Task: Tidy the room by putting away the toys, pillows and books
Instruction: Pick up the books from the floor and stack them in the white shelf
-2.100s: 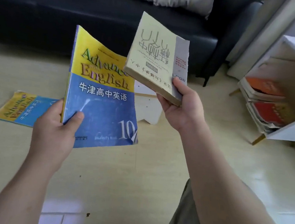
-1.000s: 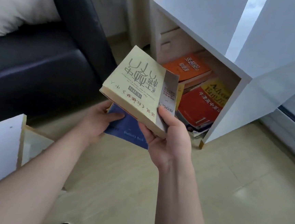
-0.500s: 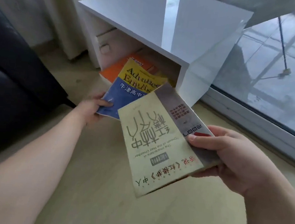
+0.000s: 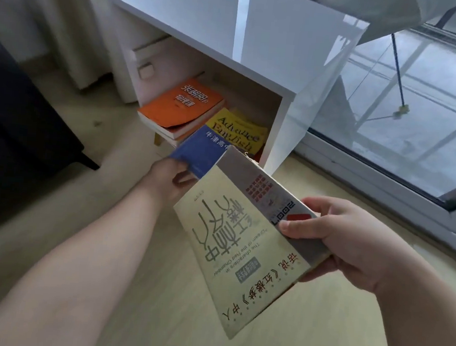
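My left hand (image 4: 169,180) grips the near corner of a blue and yellow English textbook (image 4: 224,142), whose far end lies inside the open shelf of a white cabinet (image 4: 260,37). An orange book (image 4: 182,104) sits on a stack in the left part of that shelf. My right hand (image 4: 345,241) holds a pale yellow paperback (image 4: 231,245) by its grey right edge, thumb on the cover, low over the floor in front of the cabinet. The paperback hides the textbook's near right corner.
A dark sofa (image 4: 12,132) stands at the left with its leg on the floor. Curtains (image 4: 55,19) hang behind the cabinet. A glass sliding door (image 4: 408,111) and its track run along the right. Pale wooden floor (image 4: 128,288) lies between them.
My view swung from the sofa to the cabinet. My left hand carried the blue textbook forward into the shelf. My right hand brought the yellow paperback down and to the right.
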`<act>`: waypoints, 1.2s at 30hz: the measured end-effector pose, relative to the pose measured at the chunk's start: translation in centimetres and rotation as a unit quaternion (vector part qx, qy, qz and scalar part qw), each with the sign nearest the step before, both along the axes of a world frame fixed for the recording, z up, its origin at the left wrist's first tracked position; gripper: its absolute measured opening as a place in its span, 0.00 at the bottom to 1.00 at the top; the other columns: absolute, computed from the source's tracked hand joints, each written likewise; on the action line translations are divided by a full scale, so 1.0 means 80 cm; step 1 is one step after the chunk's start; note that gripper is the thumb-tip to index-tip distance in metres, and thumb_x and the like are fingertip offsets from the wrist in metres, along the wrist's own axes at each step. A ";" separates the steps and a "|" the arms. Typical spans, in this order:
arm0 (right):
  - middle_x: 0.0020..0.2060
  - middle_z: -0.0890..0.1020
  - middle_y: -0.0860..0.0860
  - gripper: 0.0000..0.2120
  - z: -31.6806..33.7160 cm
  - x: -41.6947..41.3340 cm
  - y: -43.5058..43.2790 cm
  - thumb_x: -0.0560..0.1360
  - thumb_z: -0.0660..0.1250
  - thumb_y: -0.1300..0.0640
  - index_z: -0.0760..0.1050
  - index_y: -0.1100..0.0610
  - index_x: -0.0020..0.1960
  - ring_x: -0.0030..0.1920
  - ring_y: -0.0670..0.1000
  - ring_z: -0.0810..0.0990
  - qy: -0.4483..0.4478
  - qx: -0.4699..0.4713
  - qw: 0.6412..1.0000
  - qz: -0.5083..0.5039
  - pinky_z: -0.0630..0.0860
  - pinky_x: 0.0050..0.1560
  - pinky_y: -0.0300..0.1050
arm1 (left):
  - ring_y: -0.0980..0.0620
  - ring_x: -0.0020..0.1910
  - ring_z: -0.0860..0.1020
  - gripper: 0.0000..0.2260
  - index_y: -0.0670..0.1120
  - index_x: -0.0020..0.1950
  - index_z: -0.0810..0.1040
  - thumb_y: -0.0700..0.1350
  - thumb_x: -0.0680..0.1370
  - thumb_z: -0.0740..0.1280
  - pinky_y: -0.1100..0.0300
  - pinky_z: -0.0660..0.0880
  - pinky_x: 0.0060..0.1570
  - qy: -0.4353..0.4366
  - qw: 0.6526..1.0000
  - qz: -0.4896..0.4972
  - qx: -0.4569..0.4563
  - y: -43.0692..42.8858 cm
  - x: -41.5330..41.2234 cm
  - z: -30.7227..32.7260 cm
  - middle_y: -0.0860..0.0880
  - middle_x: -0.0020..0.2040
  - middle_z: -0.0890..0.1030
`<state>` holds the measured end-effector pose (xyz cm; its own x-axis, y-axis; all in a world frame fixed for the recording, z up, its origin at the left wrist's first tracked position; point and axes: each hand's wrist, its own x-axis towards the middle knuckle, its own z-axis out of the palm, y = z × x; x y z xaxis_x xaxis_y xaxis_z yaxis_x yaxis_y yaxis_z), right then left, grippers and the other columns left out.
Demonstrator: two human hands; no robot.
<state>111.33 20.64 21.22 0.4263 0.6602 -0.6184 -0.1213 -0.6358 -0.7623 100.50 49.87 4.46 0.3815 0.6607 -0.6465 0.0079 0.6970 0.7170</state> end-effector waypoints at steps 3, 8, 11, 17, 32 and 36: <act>0.43 0.88 0.58 0.11 -0.007 -0.002 0.006 0.76 0.73 0.63 0.79 0.56 0.57 0.43 0.59 0.88 -0.014 -0.010 1.000 0.019 0.84 0.44 0.64 | 0.48 0.49 0.84 0.20 0.46 0.68 0.77 0.47 0.77 0.72 0.48 0.82 0.52 0.121 0.972 -0.185 0.084 0.030 -0.026 0.003 0.49 0.53 0.82; 0.41 0.88 0.55 0.12 -0.022 -0.006 0.020 0.75 0.75 0.62 0.80 0.54 0.57 0.43 0.58 0.88 -0.030 -0.021 0.998 0.045 0.85 0.41 0.61 | 0.42 0.67 0.78 0.40 0.43 0.73 0.73 0.72 0.74 0.59 0.46 0.72 0.69 0.065 0.878 -0.464 0.102 0.035 -0.054 0.049 0.43 0.68 0.80; 0.42 0.88 0.55 0.13 -0.028 -0.013 0.034 0.74 0.75 0.61 0.80 0.54 0.57 0.43 0.57 0.88 -0.011 -0.013 0.999 0.038 0.85 0.41 0.60 | 0.42 0.65 0.80 0.44 0.43 0.68 0.79 0.72 0.63 0.75 0.48 0.77 0.64 -0.004 0.849 -0.524 0.064 0.015 -0.073 0.059 0.42 0.66 0.81; 0.42 0.88 0.58 0.11 -0.039 -0.035 0.074 0.77 0.73 0.61 0.79 0.59 0.58 0.41 0.58 0.88 0.054 0.030 0.997 -0.041 0.85 0.39 0.55 | 0.36 0.62 0.80 0.36 0.39 0.70 0.77 0.49 0.66 0.83 0.40 0.78 0.61 0.008 0.881 -0.473 0.018 0.033 -0.117 0.052 0.37 0.66 0.79; 0.48 0.88 0.50 0.12 -0.069 -0.083 0.142 0.85 0.60 0.57 0.77 0.52 0.66 0.46 0.56 0.88 0.085 0.140 0.974 -0.156 0.82 0.53 0.55 | 0.46 0.45 0.87 0.11 0.45 0.61 0.80 0.49 0.83 0.65 0.52 0.82 0.39 -0.044 0.993 0.108 -0.005 0.094 -0.098 0.066 0.46 0.48 0.88; 0.50 0.88 0.46 0.12 -0.062 -0.088 0.140 0.86 0.59 0.57 0.78 0.46 0.64 0.45 0.52 0.88 0.036 0.151 0.977 -0.144 0.83 0.53 0.53 | 0.46 0.42 0.86 0.09 0.44 0.57 0.79 0.49 0.84 0.65 0.54 0.81 0.30 -0.027 0.990 0.140 -0.005 0.111 -0.054 0.053 0.44 0.46 0.86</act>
<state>104.29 31.85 16.23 0.5844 0.6765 -0.4481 -0.3214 -0.3140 -0.8933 96.17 58.78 8.73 0.2197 0.7391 -0.6367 -0.2247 0.6735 0.7042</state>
